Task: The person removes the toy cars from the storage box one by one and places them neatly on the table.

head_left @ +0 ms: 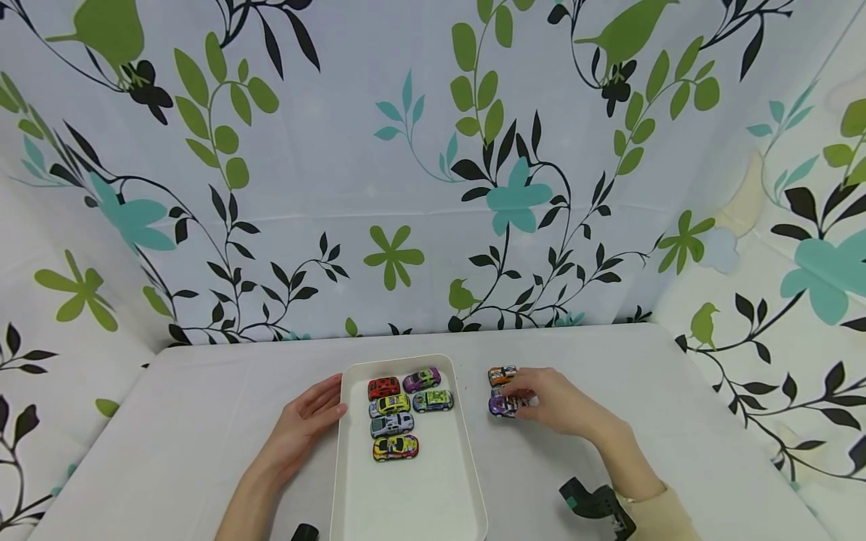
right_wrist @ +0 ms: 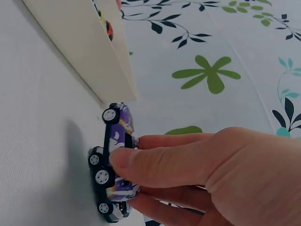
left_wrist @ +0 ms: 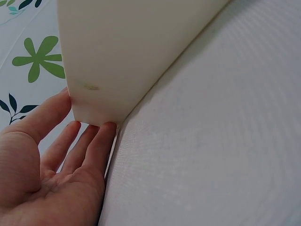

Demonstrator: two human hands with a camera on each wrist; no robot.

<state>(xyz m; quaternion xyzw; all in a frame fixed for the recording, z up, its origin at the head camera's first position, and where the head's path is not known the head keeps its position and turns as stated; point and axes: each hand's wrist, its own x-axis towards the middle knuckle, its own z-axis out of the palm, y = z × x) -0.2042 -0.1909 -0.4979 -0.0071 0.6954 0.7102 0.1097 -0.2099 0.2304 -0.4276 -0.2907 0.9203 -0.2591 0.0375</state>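
Note:
My right hand (head_left: 558, 402) pinches a purple toy car (head_left: 502, 407) on the table, right of a cream tray (head_left: 476, 466). In the right wrist view the thumb presses that car's side, with fingers behind it; another toy car (right_wrist: 95, 159) shows partly hidden beyond it. An orange toy car (head_left: 501, 373) sits just behind the hand. At the tray's left wall rests my left hand (head_left: 306, 421), thumb and fingertips touching the wall near its far corner, as the left wrist view also shows. Inside the tray several toy cars stand in two columns, among them a red one (head_left: 383, 388) and a yellow one (head_left: 395, 448).
A white cloth covers the table (head_left: 203, 443). Behind it and at both sides hangs a leaf-patterned curtain (head_left: 325, 173). A black wrist device (head_left: 595, 503) sits at the right sleeve, and part of another dark device (head_left: 306, 532) shows by the tray's lower left.

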